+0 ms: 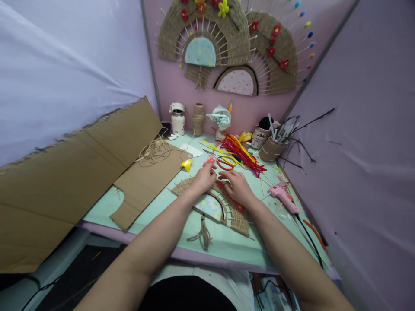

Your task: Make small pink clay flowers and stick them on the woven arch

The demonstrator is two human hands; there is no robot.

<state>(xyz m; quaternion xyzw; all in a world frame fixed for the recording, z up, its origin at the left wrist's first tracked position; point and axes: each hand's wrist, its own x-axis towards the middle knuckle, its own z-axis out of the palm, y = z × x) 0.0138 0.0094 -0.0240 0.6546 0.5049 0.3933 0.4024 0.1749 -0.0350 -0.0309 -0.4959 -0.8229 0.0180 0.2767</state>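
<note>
A woven twine fan lies on the table, with red flowers, a patterned half-round centre and a twine tassel. Over its upper edge, my left hand has its fingers drawn together; what is in them, if anything, is too small to make out. A small pink clump shows right at those fingertips. My right hand hovers over or rests on the fan's right part, its fingers apart and bent toward the left hand, with nothing visible in them.
Scissors and red and yellow pipe cleaners lie beyond the hands. At right are a pink glue gun with its cord and a tool pot with twigs. Cardboard and loose twine occupy the left.
</note>
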